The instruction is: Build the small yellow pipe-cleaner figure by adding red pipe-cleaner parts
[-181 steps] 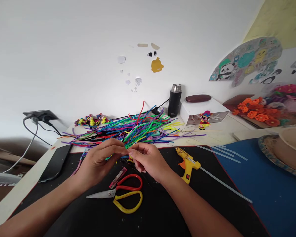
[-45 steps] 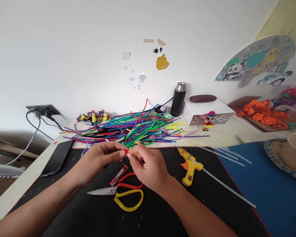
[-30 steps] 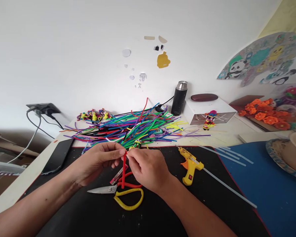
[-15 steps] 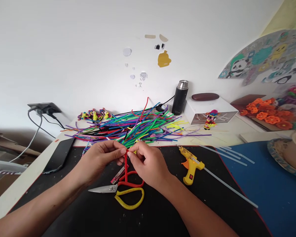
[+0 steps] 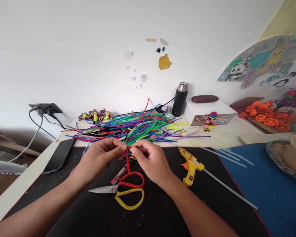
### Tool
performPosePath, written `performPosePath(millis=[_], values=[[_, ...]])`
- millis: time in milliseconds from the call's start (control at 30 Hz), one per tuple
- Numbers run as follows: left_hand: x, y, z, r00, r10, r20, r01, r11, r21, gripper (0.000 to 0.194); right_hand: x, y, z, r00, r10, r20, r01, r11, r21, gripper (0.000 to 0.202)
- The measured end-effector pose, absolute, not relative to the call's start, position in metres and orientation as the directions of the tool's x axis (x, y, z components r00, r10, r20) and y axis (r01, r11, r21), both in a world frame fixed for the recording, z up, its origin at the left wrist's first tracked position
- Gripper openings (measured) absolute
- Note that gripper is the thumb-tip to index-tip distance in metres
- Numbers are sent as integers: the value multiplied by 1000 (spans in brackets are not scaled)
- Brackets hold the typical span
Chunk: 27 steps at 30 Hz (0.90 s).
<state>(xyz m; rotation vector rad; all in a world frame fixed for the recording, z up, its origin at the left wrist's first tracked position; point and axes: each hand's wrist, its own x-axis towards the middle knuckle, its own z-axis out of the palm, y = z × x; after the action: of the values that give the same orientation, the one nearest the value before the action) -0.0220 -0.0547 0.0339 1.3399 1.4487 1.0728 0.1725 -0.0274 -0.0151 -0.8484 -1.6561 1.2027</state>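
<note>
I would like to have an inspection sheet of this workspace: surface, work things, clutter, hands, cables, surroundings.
Surface: black mat, with small pale specks, on a white table.
Work things: red strip, held up, lower end hanging; scissors and yellow glue gun lie on the mat.
Clutter: heap of coloured stems behind the mat; pink packet near the scissors.
Hands: left hand pinches the red strip; right hand is at its upper end, grip partly hidden.
Cables: plugged in at the left, hanging down.
Surroundings: white wall with stickers; black flask stands beside a white box.
</note>
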Motion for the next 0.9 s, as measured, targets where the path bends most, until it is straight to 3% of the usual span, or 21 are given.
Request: performPosePath(millis=[233, 467, 567, 633, 733, 800, 900], values=[[-18, -54, 34, -36, 999, -39, 242, 47, 969, 36, 173, -26, -14, -375, 895, 241, 4, 261, -965, 19], [2, -55, 19, -75, 989, -124, -166, 111, 980, 35, 168, -25, -15, -447, 892, 62, -296, -82, -952, 23], [7, -58, 12, -93, 986, -140, -216, 118, 969, 36, 167, -24, -16, -440, 898, 20, -348, -150, -925, 26], [5, -59, 12, -87, 993, -79, -95, 71, 993, 34, 167, -23, -15, -440, 898, 3, -352, -170, -921, 26], [-3, -61, 17, -51, 992, 112, 266, -94, 959, 25, 169, -23, -12, -455, 890, -8, -340, -183, -922, 23], [-9, -63, 21, 26, 956, 293, 497, -267, 826, 16, 169, -23, -10, -466, 884, -16, -339, -195, -920, 22], [-16, -63, 23, 217, 812, 541, 667, -528, 525, 7, 169, -23, -10, -479, 877, -40, -343, -229, -911, 24]])
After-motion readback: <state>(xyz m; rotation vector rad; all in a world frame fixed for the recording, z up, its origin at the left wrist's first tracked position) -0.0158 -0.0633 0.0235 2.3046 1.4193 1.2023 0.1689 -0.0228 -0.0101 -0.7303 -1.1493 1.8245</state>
